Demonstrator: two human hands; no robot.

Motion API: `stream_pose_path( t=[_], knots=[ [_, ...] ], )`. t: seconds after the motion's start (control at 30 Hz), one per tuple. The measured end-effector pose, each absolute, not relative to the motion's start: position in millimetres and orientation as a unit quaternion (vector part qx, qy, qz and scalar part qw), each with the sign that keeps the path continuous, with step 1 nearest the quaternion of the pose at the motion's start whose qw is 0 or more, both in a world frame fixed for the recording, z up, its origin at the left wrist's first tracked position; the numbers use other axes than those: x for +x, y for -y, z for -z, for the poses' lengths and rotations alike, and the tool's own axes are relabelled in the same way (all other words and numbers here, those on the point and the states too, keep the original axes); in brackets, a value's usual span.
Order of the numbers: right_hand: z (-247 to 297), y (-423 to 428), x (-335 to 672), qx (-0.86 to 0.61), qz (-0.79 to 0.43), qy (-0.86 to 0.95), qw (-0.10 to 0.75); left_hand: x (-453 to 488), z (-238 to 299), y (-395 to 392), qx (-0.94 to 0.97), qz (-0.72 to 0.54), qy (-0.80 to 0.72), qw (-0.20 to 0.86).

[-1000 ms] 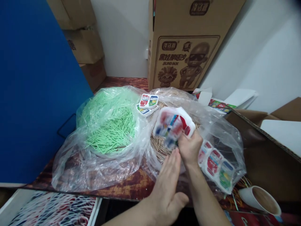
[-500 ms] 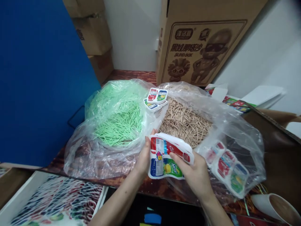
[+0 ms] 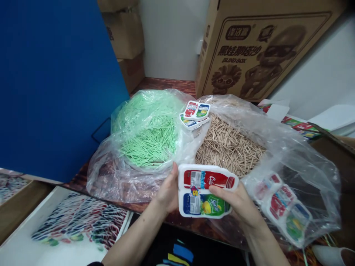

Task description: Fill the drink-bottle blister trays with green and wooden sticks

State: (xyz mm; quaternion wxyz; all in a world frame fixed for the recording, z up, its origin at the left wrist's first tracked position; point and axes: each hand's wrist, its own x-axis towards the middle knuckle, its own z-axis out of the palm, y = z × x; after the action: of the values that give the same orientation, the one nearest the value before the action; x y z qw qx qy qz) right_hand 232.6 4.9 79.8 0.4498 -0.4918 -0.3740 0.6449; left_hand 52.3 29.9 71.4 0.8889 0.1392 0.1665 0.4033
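Observation:
Both hands hold a white bottle-shaped pack [image 3: 206, 190] printed with a red cola bottle above a green Sprite bottle. My left hand [image 3: 168, 190] grips its left edge. My right hand [image 3: 240, 205] holds its right side, thumb lying across the front. Just beyond the pack lie a clear bag of green sticks [image 3: 148, 135] and a clear bag of tan wooden sticks [image 3: 229, 146]. Two similar packs [image 3: 195, 112] rest between the bags, and more such packs [image 3: 283, 207] lie under plastic at the right.
A blue panel [image 3: 55, 85] stands at the left. A large printed cardboard box [image 3: 263, 48] stands at the back, smaller boxes [image 3: 124, 33] behind the panel. A patterned white tray [image 3: 69, 225] lies at the lower left. A cup rim [image 3: 335, 255] shows bottom right.
The pack came down from in front of the tan sticks to the near table edge and turned face up. My left hand went from flat and empty to gripping its left edge. The view shifted.

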Motion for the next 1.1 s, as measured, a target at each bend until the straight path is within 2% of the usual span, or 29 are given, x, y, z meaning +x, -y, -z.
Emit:
stream_pose_path(
  t=[0.2,0.33,0.47,0.67,0.73,0.83,0.9,1.03,1.1],
  knots=[
    [-78,-1,240,-0.498,-0.667,0.375,0.408,56,-65,-18,0.195,-0.489,-0.158,0.835],
    [-72,1,244,-0.44,-0.738,0.36,0.363,52,-64,-23,0.257,-0.444,-0.123,0.85],
    [-57,8,243,-0.481,-0.697,0.384,0.368,55,-64,-21,0.349,-0.425,-0.202,0.81],
    [-42,23,214,-0.62,-0.452,0.459,0.448,89,-69,11,0.576,-0.479,-0.339,0.569],
    [-38,24,201,-0.627,-0.408,0.448,0.489,101,-67,18,0.591,-0.487,-0.36,0.533],
    [-29,19,193,-0.612,-0.397,0.435,0.527,107,-59,16,0.562,-0.518,-0.362,0.533],
    [-22,13,198,-0.607,-0.435,0.4,0.531,100,-49,8,0.529,-0.55,-0.364,0.534],
    [-18,0,217,-0.597,-0.501,0.216,0.588,69,-28,-3,0.399,-0.61,-0.418,0.542],
    [-21,-2,218,-0.575,-0.501,0.157,0.628,58,-21,0,0.316,-0.59,-0.436,0.602]
  ],
)
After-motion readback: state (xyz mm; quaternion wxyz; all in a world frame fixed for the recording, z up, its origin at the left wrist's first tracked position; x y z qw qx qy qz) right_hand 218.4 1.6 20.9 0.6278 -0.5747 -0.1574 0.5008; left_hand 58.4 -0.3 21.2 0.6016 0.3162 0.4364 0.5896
